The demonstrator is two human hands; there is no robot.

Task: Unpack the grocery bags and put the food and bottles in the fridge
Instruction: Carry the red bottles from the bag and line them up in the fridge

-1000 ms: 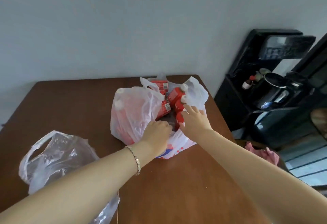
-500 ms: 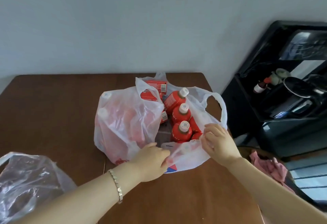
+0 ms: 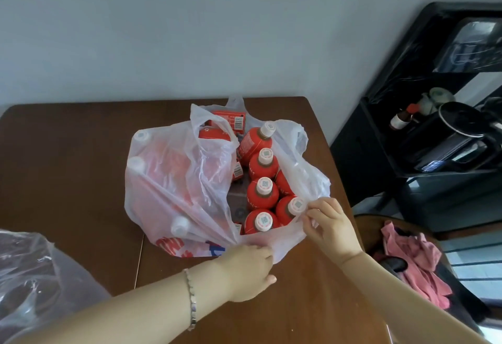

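A white plastic grocery bag [image 3: 173, 180] lies on the brown table [image 3: 68, 167], its mouth spread wide. Inside stand several red bottles [image 3: 263, 194] with white caps, and red cartons [image 3: 229, 119] lie at the far side. More capped bottles show through the bag's left wall. My left hand [image 3: 245, 273] grips the bag's near rim, fingers curled under the plastic. My right hand [image 3: 330, 225] pinches the rim on the right, beside the nearest bottle caps.
A second, clear plastic bag [image 3: 35, 276] lies at the table's near left corner. To the right of the table stands a black appliance rack [image 3: 423, 153] with a small brown bottle and a pot. A pink cloth [image 3: 415, 259] lies on a chair below it.
Both hands have pulled the bag's rim toward me and apart, so the mouth is wider and more bottles show. The camera has come closer.
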